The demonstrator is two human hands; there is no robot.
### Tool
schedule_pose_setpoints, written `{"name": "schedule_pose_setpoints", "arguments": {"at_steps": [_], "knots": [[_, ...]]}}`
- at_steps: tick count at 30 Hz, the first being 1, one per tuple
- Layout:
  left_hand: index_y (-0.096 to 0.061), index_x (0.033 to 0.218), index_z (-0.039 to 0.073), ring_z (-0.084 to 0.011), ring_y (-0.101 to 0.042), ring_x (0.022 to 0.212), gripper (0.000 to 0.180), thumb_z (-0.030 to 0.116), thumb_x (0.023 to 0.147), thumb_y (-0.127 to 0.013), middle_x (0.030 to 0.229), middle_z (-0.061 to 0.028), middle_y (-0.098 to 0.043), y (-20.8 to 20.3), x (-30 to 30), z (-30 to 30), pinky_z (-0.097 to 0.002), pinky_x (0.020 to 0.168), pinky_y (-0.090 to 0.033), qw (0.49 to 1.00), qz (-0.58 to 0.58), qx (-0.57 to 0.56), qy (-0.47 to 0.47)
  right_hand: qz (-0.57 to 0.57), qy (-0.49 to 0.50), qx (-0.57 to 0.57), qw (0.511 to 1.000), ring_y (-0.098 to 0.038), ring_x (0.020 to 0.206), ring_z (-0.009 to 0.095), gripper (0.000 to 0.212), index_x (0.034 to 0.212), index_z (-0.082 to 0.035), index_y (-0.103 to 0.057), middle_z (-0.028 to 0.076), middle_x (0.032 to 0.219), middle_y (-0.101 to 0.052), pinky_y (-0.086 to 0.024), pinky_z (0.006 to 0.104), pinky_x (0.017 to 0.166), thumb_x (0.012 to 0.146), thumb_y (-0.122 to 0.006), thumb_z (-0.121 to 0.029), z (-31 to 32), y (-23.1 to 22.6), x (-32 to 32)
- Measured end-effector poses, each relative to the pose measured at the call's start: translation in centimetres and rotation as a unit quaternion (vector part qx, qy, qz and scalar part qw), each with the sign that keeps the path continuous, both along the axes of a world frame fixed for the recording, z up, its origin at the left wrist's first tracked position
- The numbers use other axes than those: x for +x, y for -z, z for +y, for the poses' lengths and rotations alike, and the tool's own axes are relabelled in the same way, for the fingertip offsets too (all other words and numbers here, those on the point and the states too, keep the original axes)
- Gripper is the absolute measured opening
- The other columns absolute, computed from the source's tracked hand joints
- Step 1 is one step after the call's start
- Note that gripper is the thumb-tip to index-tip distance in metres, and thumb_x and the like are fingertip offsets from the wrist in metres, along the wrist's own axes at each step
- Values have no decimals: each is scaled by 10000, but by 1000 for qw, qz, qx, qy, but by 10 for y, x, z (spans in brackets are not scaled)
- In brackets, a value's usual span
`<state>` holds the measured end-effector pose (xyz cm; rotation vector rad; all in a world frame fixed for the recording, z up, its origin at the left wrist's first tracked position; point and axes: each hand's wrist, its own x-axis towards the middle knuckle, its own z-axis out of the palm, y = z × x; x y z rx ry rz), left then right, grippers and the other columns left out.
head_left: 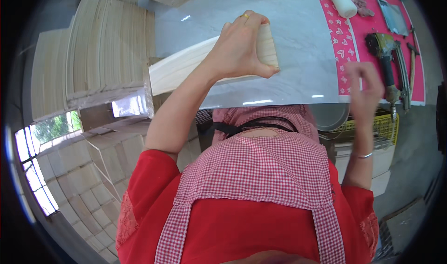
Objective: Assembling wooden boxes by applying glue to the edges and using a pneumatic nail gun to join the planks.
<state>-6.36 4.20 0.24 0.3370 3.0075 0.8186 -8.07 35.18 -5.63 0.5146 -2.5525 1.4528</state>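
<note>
My left hand (240, 47) is closed over the right end of a pale wooden piece (186, 61) on the light grey tabletop (302, 54). Its thumb presses the near corner and the fingers reach over the far one; a side face of the end shows between them. The piece's left end rests beside stacked boards. My right hand (365, 89), somewhat blurred, is raised at the table's near right edge. Its thumb and finger curl into a pinch; whatever they hold is too small to make out. Closest to it is a nail gun (385, 61) on a pink mat (412, 85).
Tall stacks of thin wooden boards (109, 45) flank the left side. A white bottle (342, 2), a crumpled cloth (359, 1), a clear flat container (393, 17) and a hammer (413, 57) lie at the right. Below the table's right edge stands a yellow crate (384, 124).
</note>
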Motion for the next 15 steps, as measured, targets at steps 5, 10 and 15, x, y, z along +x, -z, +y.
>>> {"name": "schedule_pose_setpoints", "arguments": {"at_steps": [5, 10, 15], "knots": [[-532, 1214, -26, -354, -575, 1093, 878, 415, 527, -854, 1145, -190, -589, 5, -1, 2, -433, 925, -425, 999, 32, -19, 11, 37, 141, 289, 946, -670, 852, 282, 339, 1086, 15, -619, 179, 957, -669, -514, 361, 766, 916, -706, -266, 116, 36, -75], [-522, 1260, -22, -357, -561, 1123, 898, 431, 554, -841, 1175, -191, -581, 10, 1, -3, -434, 971, -430, 998, 50, -25, 14, 89, 125, 392, 907, -651, 954, 433, 579, 1270, 18, -535, 268, 1050, -666, -508, 483, 825, 861, -739, -338, 122, 46, -84], [-522, 1279, -31, -353, -550, 1153, 908, 434, 563, -829, 1212, -195, -569, 13, 2, -3, -435, 985, -430, 996, 77, -33, 36, 20, 89, 406, 909, -684, 827, 392, 481, 1201, 44, -567, 245, 939, -687, -533, 463, 736, 850, -724, -245, 147, 44, -117]]}}
